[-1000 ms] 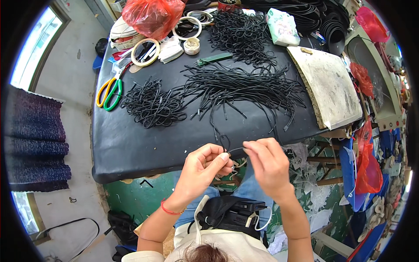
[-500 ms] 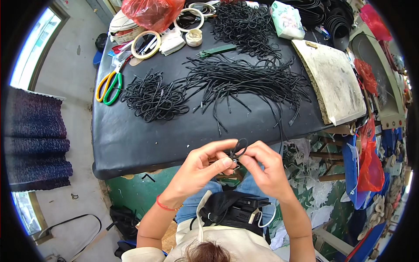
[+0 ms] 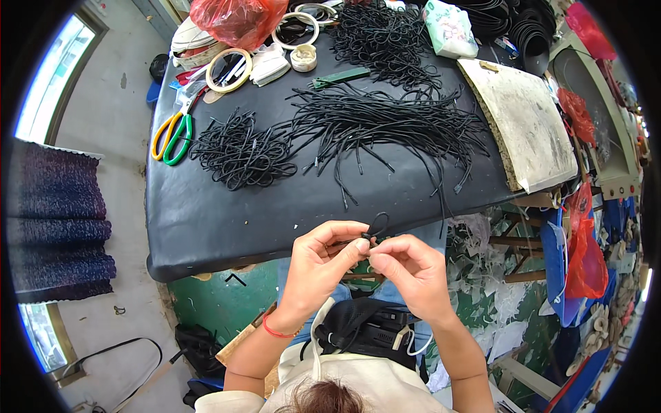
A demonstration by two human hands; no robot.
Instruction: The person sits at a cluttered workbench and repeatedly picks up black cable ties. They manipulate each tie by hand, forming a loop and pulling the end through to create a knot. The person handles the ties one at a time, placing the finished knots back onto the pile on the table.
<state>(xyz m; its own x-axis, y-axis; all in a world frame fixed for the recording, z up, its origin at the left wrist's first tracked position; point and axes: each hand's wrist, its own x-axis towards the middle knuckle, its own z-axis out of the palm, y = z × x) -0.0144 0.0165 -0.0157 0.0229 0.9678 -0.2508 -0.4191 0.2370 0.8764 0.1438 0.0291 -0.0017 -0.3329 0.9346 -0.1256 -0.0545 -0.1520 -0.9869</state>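
Both hands meet just off the near edge of the table, pinching a short black cord between them. The left hand clasps it with thumb and forefinger, the right hand nips it beside those fingertips, and a small loop of the cord stands up above the two grips. Beyond the hands lies a black padded tabletop. On its middle sprawls a long bundle of straight black cords, with a tangled heap of looped black cords to its left. Farther left rest scissors with yellow and green handles. At the right lies a worn pale board, and at the far left a red plastic bag.
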